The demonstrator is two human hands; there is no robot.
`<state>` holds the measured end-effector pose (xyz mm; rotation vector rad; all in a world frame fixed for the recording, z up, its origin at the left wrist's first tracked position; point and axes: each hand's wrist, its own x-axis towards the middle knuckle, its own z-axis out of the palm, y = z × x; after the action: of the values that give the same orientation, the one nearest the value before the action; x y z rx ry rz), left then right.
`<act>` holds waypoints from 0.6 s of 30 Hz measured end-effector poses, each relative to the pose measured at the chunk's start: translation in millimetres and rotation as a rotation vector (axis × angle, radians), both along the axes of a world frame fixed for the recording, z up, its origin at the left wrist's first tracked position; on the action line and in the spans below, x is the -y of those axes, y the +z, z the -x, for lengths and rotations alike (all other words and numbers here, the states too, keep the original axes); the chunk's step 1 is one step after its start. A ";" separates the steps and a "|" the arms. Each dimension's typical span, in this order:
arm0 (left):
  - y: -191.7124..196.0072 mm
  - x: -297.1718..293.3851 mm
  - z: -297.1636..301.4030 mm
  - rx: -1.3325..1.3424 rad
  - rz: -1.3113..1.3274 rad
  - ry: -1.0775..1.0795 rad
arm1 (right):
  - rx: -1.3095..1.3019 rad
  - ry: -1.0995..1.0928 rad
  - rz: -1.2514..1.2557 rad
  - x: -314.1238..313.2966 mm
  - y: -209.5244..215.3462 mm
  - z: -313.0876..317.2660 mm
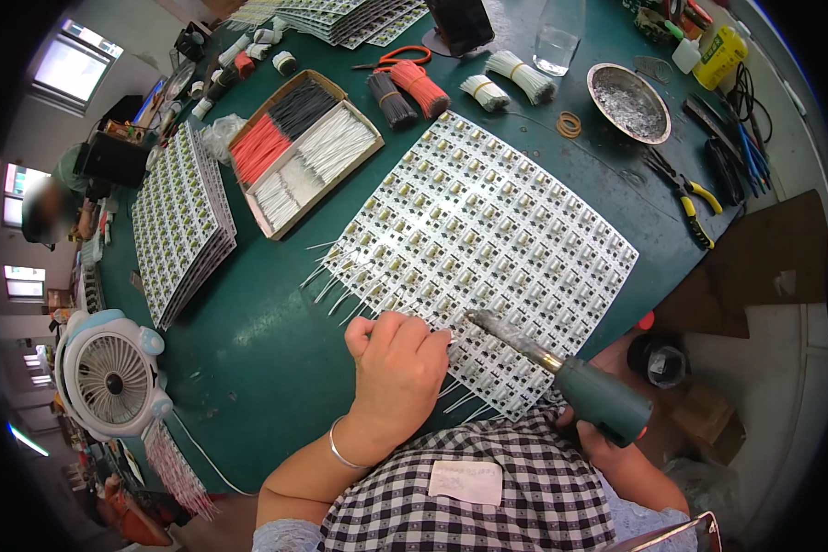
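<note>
A dark green table (248,350) is carrying everything, and the big white panel of small circuit boards (488,248) is lying flat at its middle, taking up most of the near half; every other place here is being told from that panel. To the panel's left a tall stack of like panels (179,221) is sitting, and between the stack and the panel an open cardboard box (304,152) is holding sorted red, black and white wire lengths. Beyond the panel's far edge, tied wire bundles (414,87) are lying beside a clear glass (557,37), and off the far right corner a metal bowl (629,103) is standing with yellow-handled pliers (695,207) just this side of it. A small white fan (110,373) is resting well off the panel's near left corner. At the panel's near edge the left hand (396,368) is resting with its fingers curled shut, seemingly pinching a thin white wire against the boards, though the pinch itself is hidden. The right hand (607,442) is mostly covered, its fingers wrapped around the green grip of a soldering iron (561,373) whose tip is touching the panel just right of the left hand. The panel looks thin, light and rather stiff but scored to snap, so it is best being lifted by two opposite edges; the iron should be taken only by its grip.
</note>
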<state>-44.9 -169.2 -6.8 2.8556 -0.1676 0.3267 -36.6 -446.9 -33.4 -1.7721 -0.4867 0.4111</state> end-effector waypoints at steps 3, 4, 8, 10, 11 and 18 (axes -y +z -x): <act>0.7 0.2 0.0 -0.001 -0.013 0.000 | -0.057 -0.070 -0.092 -2.6 4.7 3.8; -0.1 -0.1 0.4 -0.004 -0.005 0.006 | -0.147 -0.128 -0.164 -3.8 5.9 5.2; 1.3 -4.4 1.4 0.080 0.063 0.003 | -0.042 -0.050 -0.130 -1.0 6.1 1.2; 2.4 -5.0 5.3 0.118 0.065 -0.012 | -0.055 -0.061 -0.129 -0.7 9.3 1.5; 3.4 -4.1 8.1 0.155 0.066 -0.024 | -0.056 -0.064 -0.128 0.3 9.0 3.8; 1.7 3.2 10.7 0.086 -0.024 -0.045 | -0.002 -0.023 0.108 18.7 9.5 15.5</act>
<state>-55.6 -172.4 -5.1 2.8581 -0.2540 0.4409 -52.1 -465.7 -23.9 -1.8797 -0.4497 0.4297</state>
